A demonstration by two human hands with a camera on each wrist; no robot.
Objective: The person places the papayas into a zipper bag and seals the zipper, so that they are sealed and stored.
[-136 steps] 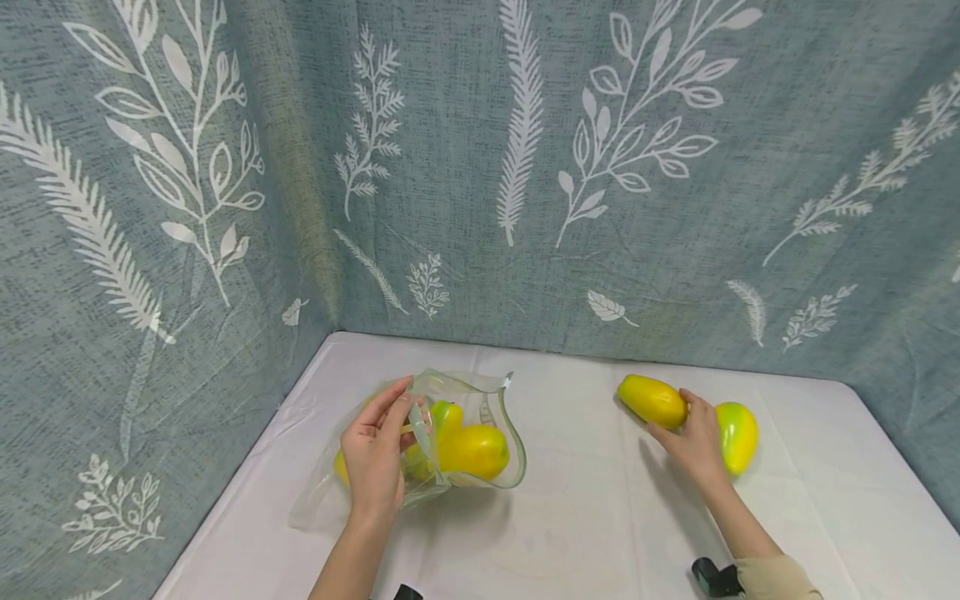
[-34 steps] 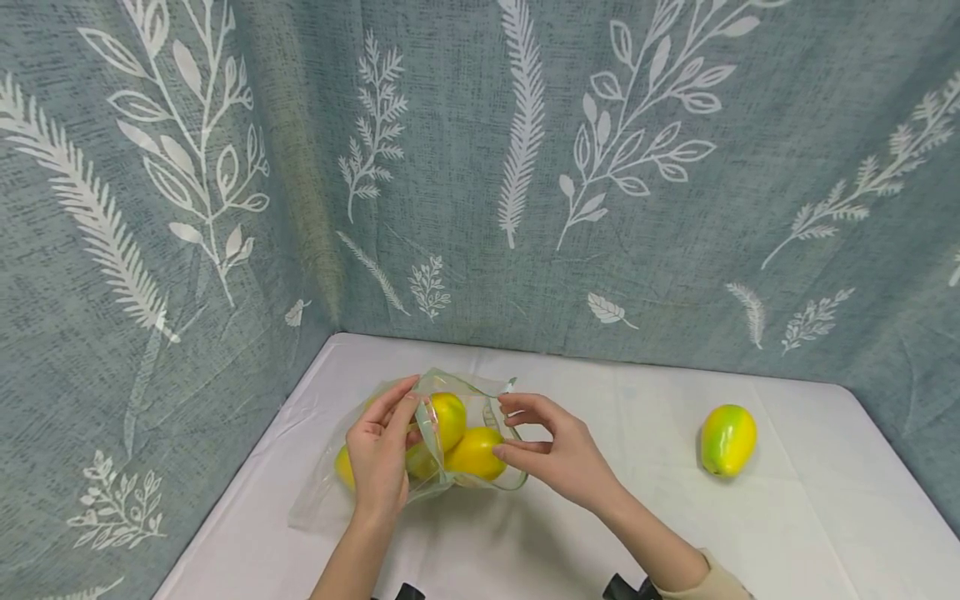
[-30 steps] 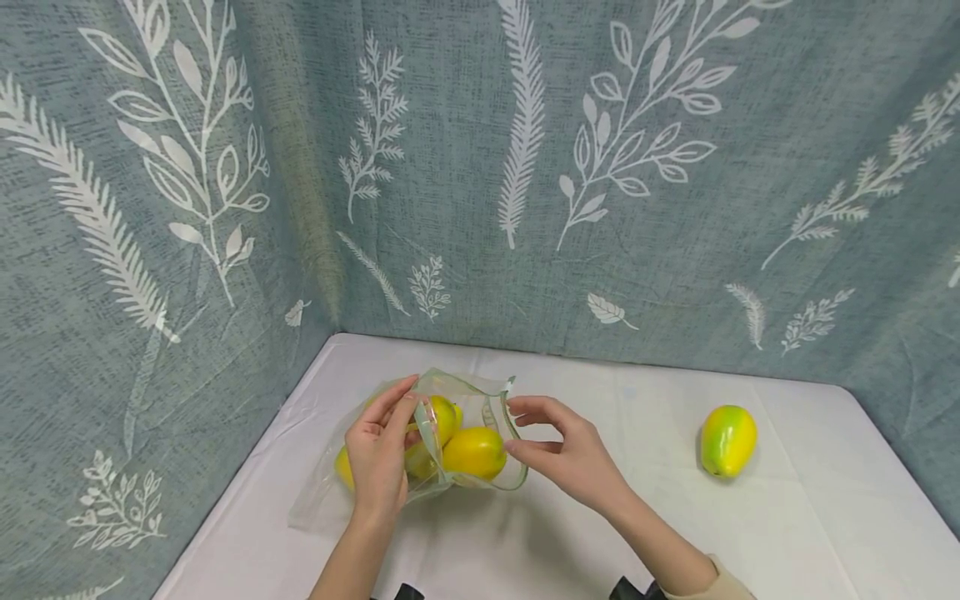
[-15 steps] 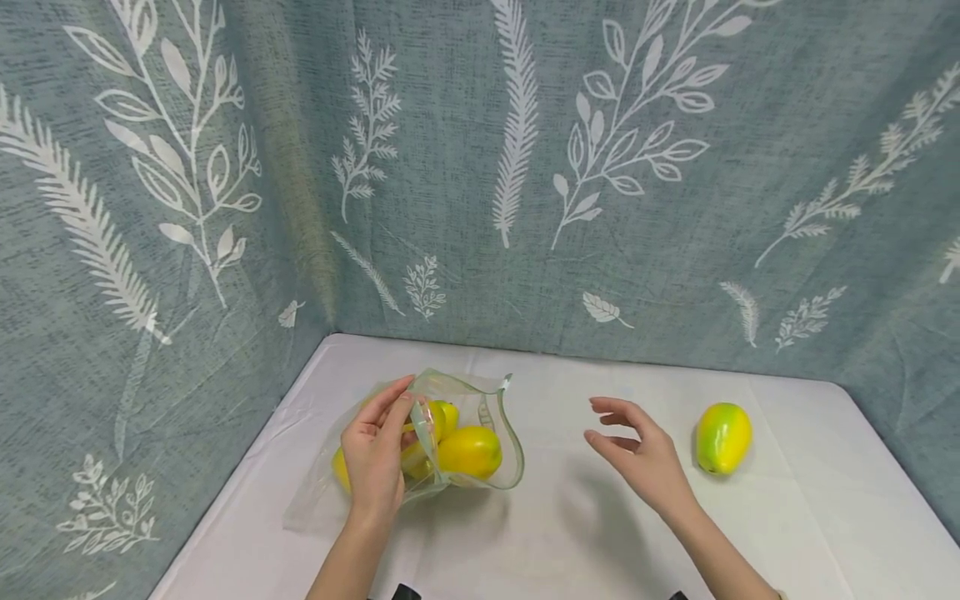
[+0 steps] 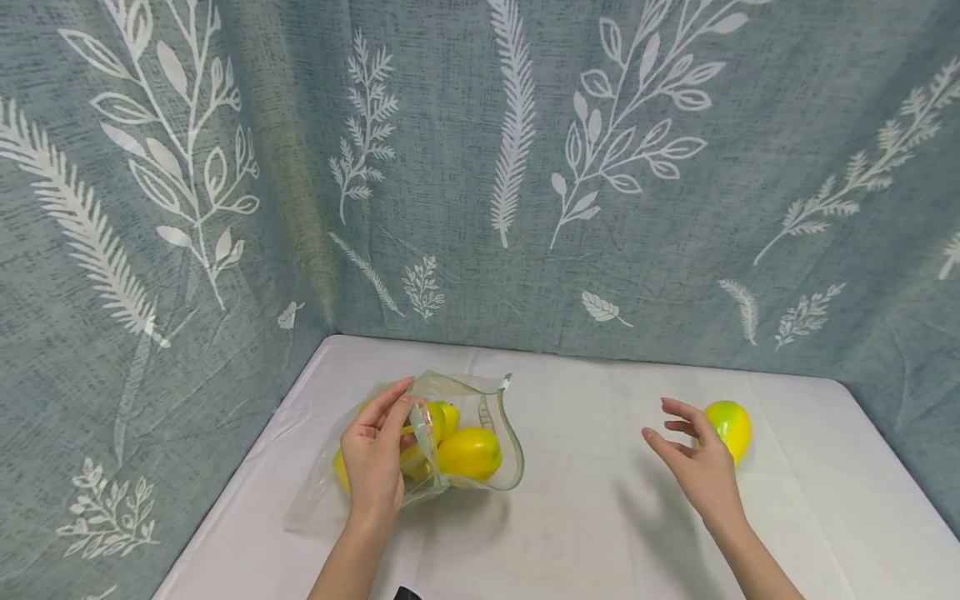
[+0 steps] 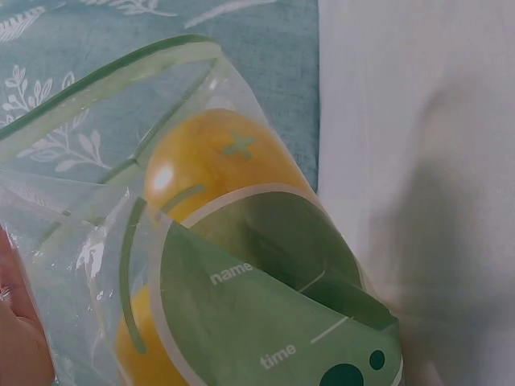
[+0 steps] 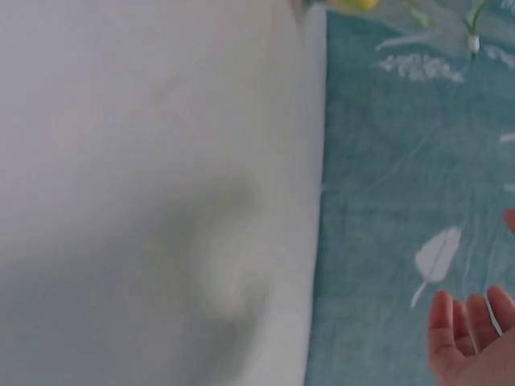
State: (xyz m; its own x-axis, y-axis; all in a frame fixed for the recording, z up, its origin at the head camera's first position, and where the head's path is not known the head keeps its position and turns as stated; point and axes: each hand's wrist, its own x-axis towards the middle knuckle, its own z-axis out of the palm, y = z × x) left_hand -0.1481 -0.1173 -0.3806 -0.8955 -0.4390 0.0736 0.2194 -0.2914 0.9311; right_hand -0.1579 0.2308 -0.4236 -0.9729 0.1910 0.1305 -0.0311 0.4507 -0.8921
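Note:
In the head view my left hand pinches the near rim of a clear zip-lock bag, holding its mouth apart. Several yellow papayas lie inside the bag. The left wrist view shows the bag's green label, printed "name" and "time", with papayas behind the plastic. My right hand hovers over the table with fingers loosely bent and nothing between them. Just behind it a yellow-green papaya lies on the table, partly hidden by the hand. In the right wrist view only fingers show.
A white cloth covers the table. Behind and to the left hangs a blue-green curtain with white leaf prints, meeting the table's back and left edges.
Earlier my right hand picked up a papaya from the right and brought it to the bag's mouth. It let go there and has moved back right, empty. The left hand stays on the rim.

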